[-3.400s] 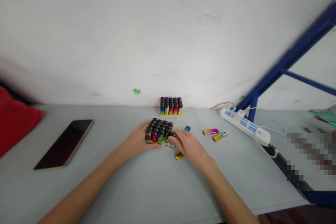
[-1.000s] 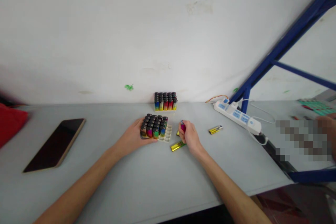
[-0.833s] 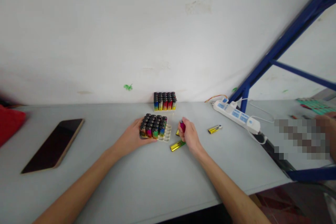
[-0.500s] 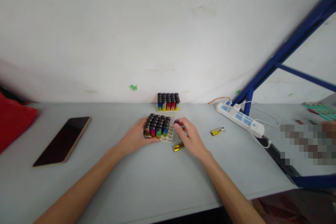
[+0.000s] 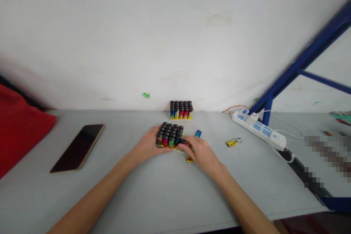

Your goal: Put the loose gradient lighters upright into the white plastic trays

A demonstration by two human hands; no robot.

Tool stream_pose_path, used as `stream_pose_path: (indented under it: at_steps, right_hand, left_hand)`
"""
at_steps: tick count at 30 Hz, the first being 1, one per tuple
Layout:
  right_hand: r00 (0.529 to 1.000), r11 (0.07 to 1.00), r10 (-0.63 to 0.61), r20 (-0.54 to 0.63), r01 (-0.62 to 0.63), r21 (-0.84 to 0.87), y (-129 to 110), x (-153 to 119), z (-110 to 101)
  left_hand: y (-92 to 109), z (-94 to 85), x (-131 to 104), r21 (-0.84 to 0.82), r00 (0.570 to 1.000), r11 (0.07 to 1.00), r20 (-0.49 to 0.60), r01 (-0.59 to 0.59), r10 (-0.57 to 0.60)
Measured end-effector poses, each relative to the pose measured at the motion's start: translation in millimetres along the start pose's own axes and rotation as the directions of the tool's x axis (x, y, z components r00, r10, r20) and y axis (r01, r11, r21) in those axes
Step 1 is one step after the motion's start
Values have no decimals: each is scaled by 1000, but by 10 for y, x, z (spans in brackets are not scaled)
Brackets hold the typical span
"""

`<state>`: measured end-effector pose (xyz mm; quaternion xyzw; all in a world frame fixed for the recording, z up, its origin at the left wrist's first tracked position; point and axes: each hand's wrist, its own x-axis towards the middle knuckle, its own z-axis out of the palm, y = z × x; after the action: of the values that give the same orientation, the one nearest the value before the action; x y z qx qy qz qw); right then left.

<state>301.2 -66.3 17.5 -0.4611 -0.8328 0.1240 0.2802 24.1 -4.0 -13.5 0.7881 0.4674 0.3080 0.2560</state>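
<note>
A tray of lighters [image 5: 170, 136] with black tops and colourful bodies stands on the grey table, its lighters upright in several rows. Around its left side and near edge my left hand [image 5: 148, 142] is wrapped. My right hand [image 5: 201, 151] pinches a lighter [image 5: 182, 141] by its black top at the tray's near right corner; fingers hide most of its body. Below the right hand lies a gold lighter [image 5: 189, 159], partly covered. Just beyond that hand a blue lighter [image 5: 197, 134] lies flat.
A second block of upright lighters [image 5: 181, 110] stands by the wall. Right of my hand lies a yellow lighter [image 5: 234, 142], near a white power strip [image 5: 259, 129] with cables. A dark tablet [image 5: 78, 148] and red cloth [image 5: 22, 128] are left. A blue metal frame [image 5: 285, 78] rises right.
My right hand has brought the lighter from beside the tray to its near right corner. The blue lighter now shows behind the hand. The whole view has shifted slightly.
</note>
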Motion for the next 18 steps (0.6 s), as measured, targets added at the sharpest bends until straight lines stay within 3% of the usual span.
stream_pose_path:
  at_steps: [5, 8, 11, 14, 18]
  right_hand:
    - [990, 961, 67, 125, -30, -276, -258, 143, -72]
    - [976, 947, 148, 161, -93, -307, -341, 192, -90]
    - [971, 970, 141, 195, -96, -223, -239, 139, -123]
    - [972, 969, 216, 91, -202, -139, 33, 39, -200]
    - [907, 891, 399, -136, -418, -176, 385, 4, -269]
  left_hand:
    - [-31, -6, -16, 4, 1000, 1000, 15, -2, 2]
    - [-13, -21, -24, -10, 1000, 1000, 14, 1, -1]
    - [20, -39, -19, -18, 1000, 1000, 16, -9, 9]
    - [22, -49, -8, 4, 1000, 1000, 14, -18, 18]
    - [-16, -41, 2, 21, 1000, 1000, -10, -22, 22]
